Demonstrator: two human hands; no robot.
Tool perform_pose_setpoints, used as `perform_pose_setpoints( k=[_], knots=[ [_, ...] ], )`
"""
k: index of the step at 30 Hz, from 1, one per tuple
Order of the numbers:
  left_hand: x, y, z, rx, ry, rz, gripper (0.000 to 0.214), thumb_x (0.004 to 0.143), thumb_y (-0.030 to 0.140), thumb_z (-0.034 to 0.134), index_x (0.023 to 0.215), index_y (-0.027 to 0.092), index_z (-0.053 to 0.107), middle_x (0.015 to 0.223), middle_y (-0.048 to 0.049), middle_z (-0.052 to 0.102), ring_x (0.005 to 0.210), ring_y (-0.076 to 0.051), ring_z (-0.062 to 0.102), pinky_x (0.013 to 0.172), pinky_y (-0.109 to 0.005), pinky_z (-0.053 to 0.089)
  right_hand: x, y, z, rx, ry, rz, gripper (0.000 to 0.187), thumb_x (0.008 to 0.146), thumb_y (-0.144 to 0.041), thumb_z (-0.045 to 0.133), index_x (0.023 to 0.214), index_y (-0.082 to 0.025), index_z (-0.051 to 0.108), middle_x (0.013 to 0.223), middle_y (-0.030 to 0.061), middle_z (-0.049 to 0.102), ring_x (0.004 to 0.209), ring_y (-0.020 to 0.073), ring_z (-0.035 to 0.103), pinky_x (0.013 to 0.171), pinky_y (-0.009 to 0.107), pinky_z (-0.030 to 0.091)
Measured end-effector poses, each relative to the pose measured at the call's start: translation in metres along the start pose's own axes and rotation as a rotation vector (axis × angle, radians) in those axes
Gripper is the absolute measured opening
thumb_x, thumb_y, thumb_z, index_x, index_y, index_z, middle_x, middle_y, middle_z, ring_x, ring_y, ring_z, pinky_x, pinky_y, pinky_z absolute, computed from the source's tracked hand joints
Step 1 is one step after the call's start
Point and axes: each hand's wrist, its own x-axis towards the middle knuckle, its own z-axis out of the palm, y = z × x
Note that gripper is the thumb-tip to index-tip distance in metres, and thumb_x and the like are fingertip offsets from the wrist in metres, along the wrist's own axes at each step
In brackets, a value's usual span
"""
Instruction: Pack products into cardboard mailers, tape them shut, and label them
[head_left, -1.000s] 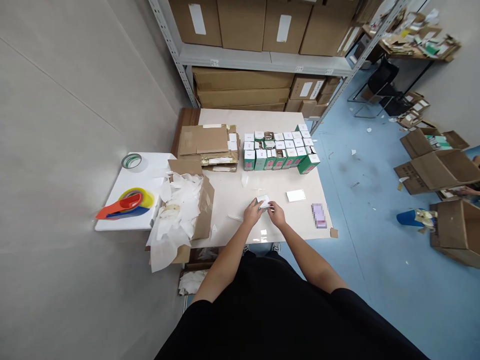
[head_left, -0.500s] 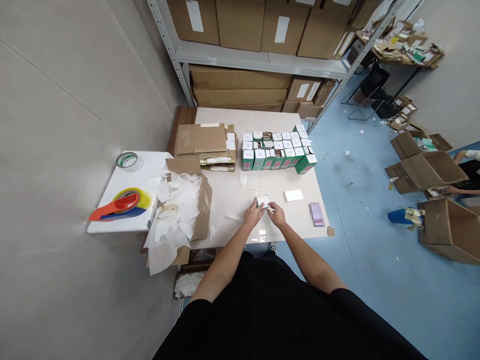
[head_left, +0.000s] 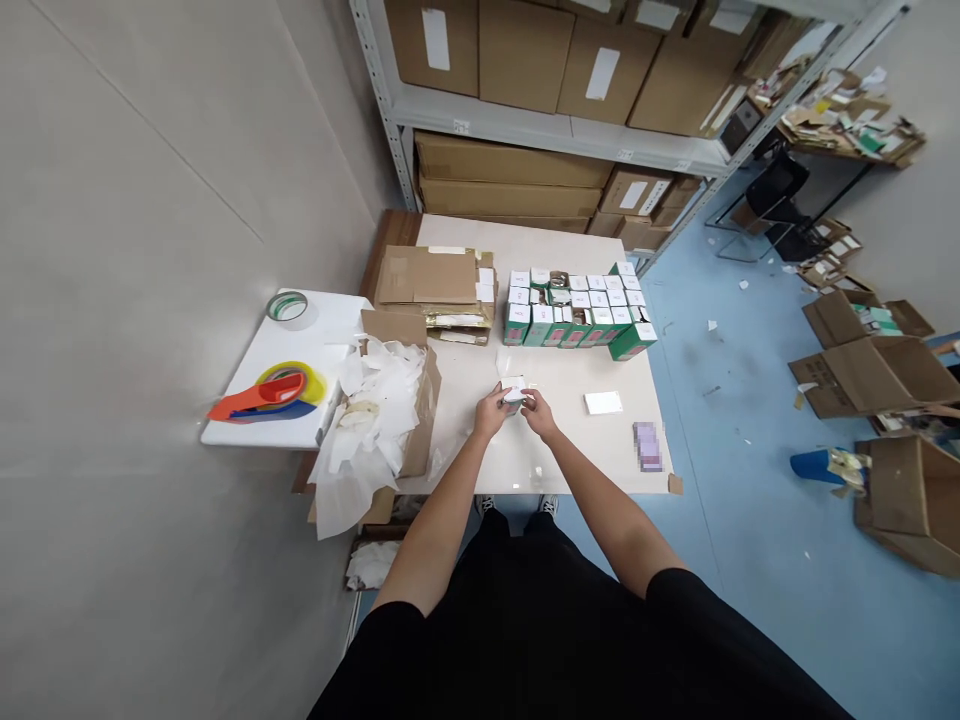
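Observation:
Between my two hands is a small box [head_left: 514, 384] with a white top, held just above the table near its front. My left hand [head_left: 491, 411] grips its left side, and my right hand [head_left: 538, 413] has its fingers on the right side and top edge. The box's lower part is partly hidden by my fingers. Beyond my hands, rows of small green-and-white boxes [head_left: 574, 305] stand together; a few of their tops are open. A flat white box or card stack [head_left: 603, 403] lies to the right of my right hand.
Flattened cardboard [head_left: 427, 275] is stacked at the table's back left. A carton of white wrapping [head_left: 375, 400] stands left. A side surface holds a tape roll [head_left: 289, 308] and an orange tape dispenser [head_left: 259, 395]. A blurred purple stack [head_left: 647, 447] lies right. Shelving [head_left: 540, 120] rises behind.
My hands have shifted slightly left over the table with the small box, and its white top now shows between them. The whole view has swung a little, moving the scene rightward.

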Motion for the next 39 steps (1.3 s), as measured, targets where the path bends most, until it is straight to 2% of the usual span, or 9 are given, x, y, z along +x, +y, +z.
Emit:
perform_pose_setpoints(
  k=[4,7,11,15,23,27,31,35,39],
  knots=[
    [0.013,-0.004,-0.028,0.080,0.111,0.027,0.056,0.085,0.006,0.059,0.136,0.028,0.069,0.156,-0.0009,0.053,0.135,-0.024,0.060,0.115,-0.036,0.049,0.033,-0.009,0.034,0.048,-0.080,-0.053,0.063,0.068,-0.021,0.052,0.130,-0.027,0.055,0.124,0.0043,0.072,0.120,0.0227,0.065,0.099,0.040,0.055],
    [0.014,-0.002,-0.036,0.201,0.138,0.011,0.063,0.082,0.000,0.057,0.140,0.022,0.065,0.158,-0.0088,0.050,0.142,-0.027,0.053,0.118,-0.039,0.044,0.049,-0.012,0.055,-0.047,-0.131,-0.040,0.069,0.066,-0.018,0.056,0.134,-0.025,0.058,0.135,0.0065,0.067,0.122,0.0256,0.065,0.106,0.045,0.052],
    [0.010,0.009,-0.036,0.347,0.121,-0.062,0.070,0.078,-0.002,0.062,0.145,0.020,0.060,0.166,-0.0161,0.035,0.148,-0.034,0.044,0.120,-0.046,0.040,0.053,-0.017,0.057,-0.182,-0.161,-0.050,0.075,0.064,-0.012,0.062,0.138,-0.024,0.061,0.141,0.0084,0.064,0.130,0.0309,0.060,0.114,0.051,0.047],
    [0.000,0.027,-0.037,0.386,0.180,-0.038,0.068,0.078,0.004,0.068,0.143,0.023,0.061,0.167,-0.0143,0.034,0.152,-0.036,0.036,0.122,-0.049,0.035,0.042,-0.027,0.034,-0.210,-0.178,-0.114,0.075,0.068,-0.015,0.064,0.142,-0.026,0.059,0.150,0.0078,0.058,0.138,0.0311,0.055,0.117,0.053,0.043],
    [-0.045,0.066,-0.020,0.289,0.376,0.133,0.054,0.087,0.023,0.065,0.141,0.027,0.062,0.156,-0.0112,0.052,0.147,-0.029,0.046,0.122,-0.044,0.038,0.000,-0.028,-0.046,-0.085,-0.074,-0.138,0.068,0.072,-0.021,0.061,0.140,-0.028,0.059,0.137,0.0109,0.065,0.115,0.0287,0.068,0.097,0.046,0.057],
    [-0.082,0.070,0.005,0.078,0.411,0.115,0.053,0.089,0.040,0.066,0.141,0.029,0.061,0.145,-0.0102,0.062,0.134,-0.028,0.059,0.102,-0.043,0.055,-0.030,-0.014,-0.085,-0.037,-0.086,-0.145,0.062,0.077,-0.027,0.058,0.139,-0.028,0.059,0.129,0.0091,0.069,0.112,0.0260,0.068,0.089,0.042,0.058],
    [-0.114,0.070,0.017,-0.071,0.427,0.065,0.054,0.088,0.047,0.068,0.135,0.022,0.065,0.136,-0.0140,0.068,0.124,-0.029,0.065,0.093,-0.041,0.060,-0.056,-0.011,-0.102,-0.040,-0.089,-0.128,0.059,0.077,-0.026,0.056,0.137,-0.027,0.061,0.125,0.0066,0.070,0.108,0.0231,0.068,0.088,0.038,0.057],
    [-0.129,0.072,0.002,-0.017,0.437,0.097,0.049,0.087,0.044,0.070,0.131,0.022,0.068,0.133,-0.0133,0.070,0.121,-0.028,0.067,0.095,-0.042,0.059,-0.066,-0.024,-0.088,-0.044,-0.112,-0.179,0.057,0.078,-0.025,0.057,0.134,-0.027,0.063,0.125,0.0078,0.070,0.109,0.0241,0.069,0.086,0.038,0.058],
    [-0.134,0.081,-0.042,0.037,0.480,0.170,0.044,0.088,0.040,0.069,0.130,0.024,0.069,0.133,-0.0133,0.070,0.120,-0.027,0.067,0.095,-0.043,0.059,-0.059,-0.056,-0.040,-0.064,-0.165,-0.282,0.056,0.080,-0.026,0.056,0.135,-0.026,0.061,0.128,0.0091,0.070,0.110,0.0250,0.069,0.086,0.040,0.059]
  ],
)
